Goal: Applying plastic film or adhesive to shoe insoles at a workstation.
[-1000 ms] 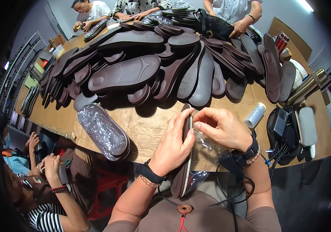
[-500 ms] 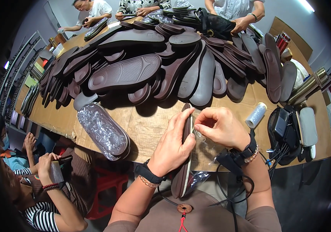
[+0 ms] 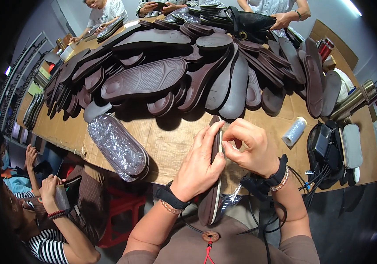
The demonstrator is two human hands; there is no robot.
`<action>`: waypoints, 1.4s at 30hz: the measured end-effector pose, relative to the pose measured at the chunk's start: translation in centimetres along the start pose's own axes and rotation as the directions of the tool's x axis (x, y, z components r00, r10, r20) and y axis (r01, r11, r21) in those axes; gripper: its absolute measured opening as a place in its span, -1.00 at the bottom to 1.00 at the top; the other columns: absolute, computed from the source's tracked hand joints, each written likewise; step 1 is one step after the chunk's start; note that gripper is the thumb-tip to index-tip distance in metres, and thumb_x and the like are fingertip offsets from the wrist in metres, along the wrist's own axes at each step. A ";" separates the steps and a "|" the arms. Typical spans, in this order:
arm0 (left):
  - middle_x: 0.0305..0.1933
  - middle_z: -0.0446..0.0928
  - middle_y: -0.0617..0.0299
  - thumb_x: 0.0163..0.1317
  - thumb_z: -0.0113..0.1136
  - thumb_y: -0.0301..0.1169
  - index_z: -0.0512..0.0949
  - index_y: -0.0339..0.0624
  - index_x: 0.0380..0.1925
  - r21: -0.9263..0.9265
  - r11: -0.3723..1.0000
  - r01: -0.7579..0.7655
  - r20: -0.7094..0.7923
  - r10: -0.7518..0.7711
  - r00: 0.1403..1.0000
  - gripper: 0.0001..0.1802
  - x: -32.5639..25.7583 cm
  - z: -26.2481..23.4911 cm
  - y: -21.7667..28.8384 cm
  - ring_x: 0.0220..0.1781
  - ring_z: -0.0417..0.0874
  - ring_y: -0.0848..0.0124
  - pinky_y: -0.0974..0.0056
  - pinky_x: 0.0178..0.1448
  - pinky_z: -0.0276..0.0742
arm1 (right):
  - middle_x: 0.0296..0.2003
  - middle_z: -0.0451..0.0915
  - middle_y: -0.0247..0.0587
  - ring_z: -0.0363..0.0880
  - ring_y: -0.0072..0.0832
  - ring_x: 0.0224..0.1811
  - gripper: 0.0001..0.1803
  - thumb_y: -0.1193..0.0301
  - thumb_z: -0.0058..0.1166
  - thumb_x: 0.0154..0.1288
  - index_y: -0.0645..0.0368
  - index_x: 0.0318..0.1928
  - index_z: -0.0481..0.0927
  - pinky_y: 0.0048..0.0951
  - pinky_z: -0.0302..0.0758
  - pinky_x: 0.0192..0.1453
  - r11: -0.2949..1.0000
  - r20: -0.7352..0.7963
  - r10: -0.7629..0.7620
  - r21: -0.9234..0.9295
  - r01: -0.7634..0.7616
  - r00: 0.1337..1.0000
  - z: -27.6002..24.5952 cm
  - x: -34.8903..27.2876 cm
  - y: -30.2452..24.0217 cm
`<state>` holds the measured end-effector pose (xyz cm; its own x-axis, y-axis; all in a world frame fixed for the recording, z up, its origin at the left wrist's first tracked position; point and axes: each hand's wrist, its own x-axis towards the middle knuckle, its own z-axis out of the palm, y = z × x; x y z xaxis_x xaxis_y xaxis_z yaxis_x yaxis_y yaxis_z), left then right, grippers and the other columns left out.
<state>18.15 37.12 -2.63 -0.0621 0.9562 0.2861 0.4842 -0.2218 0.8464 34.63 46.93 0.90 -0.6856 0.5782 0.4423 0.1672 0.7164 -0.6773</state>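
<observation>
My left hand [image 3: 199,167] grips a dark brown shoe sole [image 3: 209,207] that stands on its long edge, its pale rim facing right. Thumb and fingers press along its two sides. Beside the upper part of that sole, my right hand [image 3: 250,149] is closed in a pinch; what its fingertips hold is too small to make out. Clear plastic film [image 3: 231,200] hangs at the right of the sole, below my right wrist. To the left lies a stack of soles wrapped in clear film [image 3: 117,147].
A large heap of brown and grey soles [image 3: 144,81] covers the table's far side. At the right are a film roll [image 3: 294,132], a black pouch with cables [image 3: 325,147] and a grey case [image 3: 351,145]. Co-workers sit opposite and at left, near a red stool [image 3: 120,220].
My right hand has turned slightly and shifted a little, still pinched beside the sole. The film under its fingers no longer shows there. Across the table, a co-worker's black bag has moved slightly.
</observation>
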 end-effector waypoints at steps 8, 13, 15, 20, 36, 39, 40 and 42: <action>0.44 0.35 -0.32 0.40 0.09 -0.35 0.25 -0.22 0.55 -0.002 1.000 0.010 0.006 -0.010 1.000 -0.28 0.1 0.0 0.2 0.42 0.49 -0.28 -0.12 0.50 0.46 | -0.34 0.58 -0.11 0.64 -0.14 -0.36 -0.90 0.52 0.28 0.25 0.24 -0.27 0.62 -0.24 0.57 -0.27 0.999 -0.027 0.018 -0.033 -0.019 0.999 0.5 -0.1 -0.2; 0.44 0.34 -0.35 0.41 0.10 -0.32 0.24 -0.22 0.55 0.006 1.000 0.009 -0.001 -0.009 1.000 -0.28 -0.1 0.1 0.0 0.43 0.48 -0.31 -0.12 0.50 0.46 | -0.36 0.56 -0.11 0.62 -0.16 -0.38 -0.90 0.54 0.28 0.24 0.26 -0.28 0.61 -0.25 0.57 -0.28 0.998 -0.035 0.049 -0.038 -0.051 0.998 0.7 -0.1 -0.3; 0.45 0.34 -0.36 0.41 0.10 -0.31 0.24 -0.22 0.55 0.010 1.000 0.011 -0.002 -0.011 1.000 -0.28 -0.1 0.1 0.0 0.43 0.48 -0.32 -0.13 0.51 0.45 | -0.36 0.56 -0.10 0.62 -0.16 -0.39 -0.90 0.54 0.29 0.24 0.26 -0.29 0.61 -0.25 0.56 -0.28 0.998 -0.038 0.056 -0.034 -0.057 0.998 0.7 -0.1 -0.4; 0.47 0.32 -0.38 0.42 0.10 -0.29 0.24 -0.21 0.56 0.002 0.999 0.033 0.002 -0.033 0.999 -0.28 -0.1 0.1 0.1 0.46 0.45 -0.34 -0.15 0.51 0.45 | -0.37 0.55 -0.10 0.62 -0.16 -0.39 -0.90 0.54 0.29 0.23 0.26 -0.29 0.61 -0.25 0.56 -0.28 0.997 -0.052 0.063 -0.035 -0.065 0.997 0.8 -0.2 -0.4; 0.48 0.28 -0.45 0.38 0.09 -0.33 0.23 -0.16 0.57 0.033 0.999 -0.004 0.003 0.004 1.000 -0.25 -0.1 0.7 -0.2 0.52 0.36 -0.36 -0.16 0.57 0.37 | -0.47 0.63 -0.17 0.68 -0.36 -0.44 -0.80 0.48 0.33 0.23 0.27 -0.18 0.62 -0.33 0.60 -0.28 0.935 -0.141 0.328 -0.092 -0.342 0.934 0.4 1.7 1.8; 0.45 0.31 -0.41 0.37 0.10 -0.35 0.25 -0.17 0.55 -0.026 0.999 0.020 -0.013 -0.020 1.000 -0.27 -0.2 0.5 -0.1 0.51 0.39 -0.31 -0.14 0.56 0.38 | -0.48 0.61 -0.24 0.63 -0.47 -0.47 -0.72 0.49 0.33 0.26 0.26 -0.05 0.60 -0.39 0.55 -0.31 0.934 -0.182 0.346 -0.024 -0.356 0.920 0.3 1.3 1.8; 0.42 0.35 -0.38 0.37 0.09 -0.35 0.29 -0.18 0.51 -0.038 0.999 0.018 -0.015 -0.019 1.000 -0.31 0.0 0.3 0.1 0.49 0.41 -0.27 -0.12 0.55 0.38 | -0.48 0.60 -0.29 0.59 -0.55 -0.48 -0.68 0.50 0.34 0.28 0.25 0.01 0.59 -0.44 0.52 -0.33 0.923 -0.190 0.385 0.052 -0.382 0.903 0.3 1.0 1.6; 0.38 0.40 -0.34 0.36 0.09 -0.36 0.33 -0.19 0.47 -0.049 0.999 0.016 -0.016 -0.017 1.000 -0.35 0.3 0.0 0.2 0.46 0.44 -0.23 -0.10 0.54 0.39 | -0.47 0.58 -0.35 0.54 -0.61 -0.49 -0.68 0.51 0.33 0.30 0.24 0.03 0.59 -0.48 0.49 -0.34 0.920 -0.189 0.393 0.081 -0.384 0.900 -0.1 0.4 1.5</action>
<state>18.21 37.37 -2.38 -0.0841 0.9566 0.2790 0.4400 -0.2155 0.8718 34.69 48.31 0.16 -0.4173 0.8756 0.2434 0.3599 0.4051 -0.8404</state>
